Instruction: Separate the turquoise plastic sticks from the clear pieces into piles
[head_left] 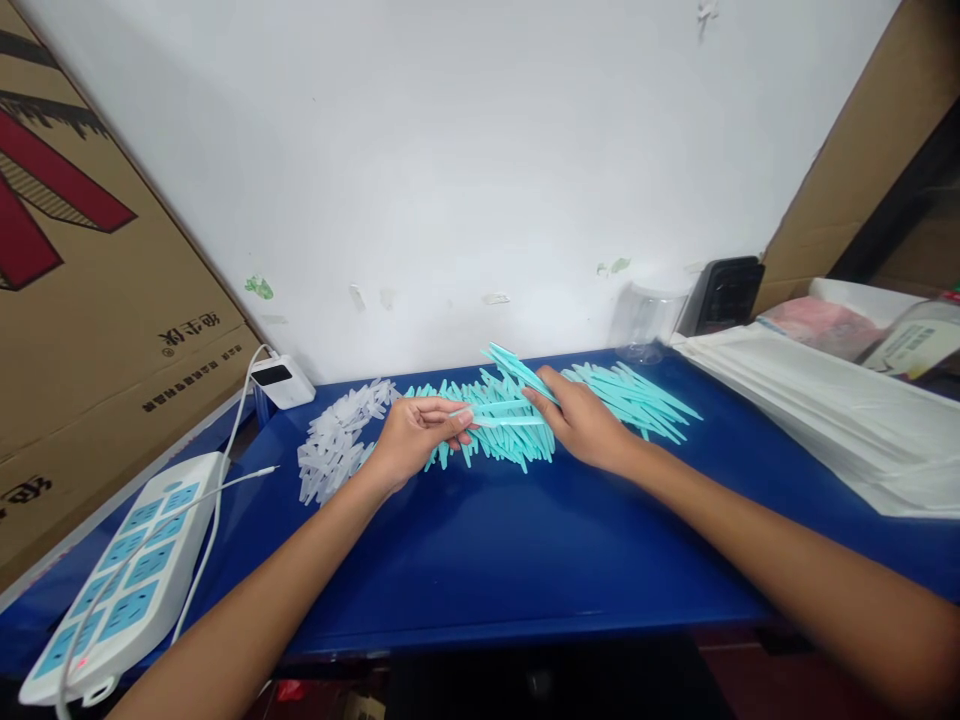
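My left hand (424,430) pinches the near end of a slim turquoise plastic stick (501,409), which reaches across towards my right fingers. A bundle of the same kind of turquoise sticks (516,366) lies gripped in my right hand (581,415), their tips pointing up and left. Beneath and behind both hands spreads a loose heap of turquoise sticks (517,445). Another turquoise pile (634,400) rests right of my right hand. Left of my left hand is a heap of small translucent whitish plastic pieces (337,440). Whether my right fingertips touch the single stick is unclear.
The blue tabletop (487,560) meets a white wall. A power strip (127,570) with a white cable and a small white device (283,381) stand left, beside a carton (105,300). At right are a clear container (651,320), a black object (727,293) and stacked white sheets (825,420).
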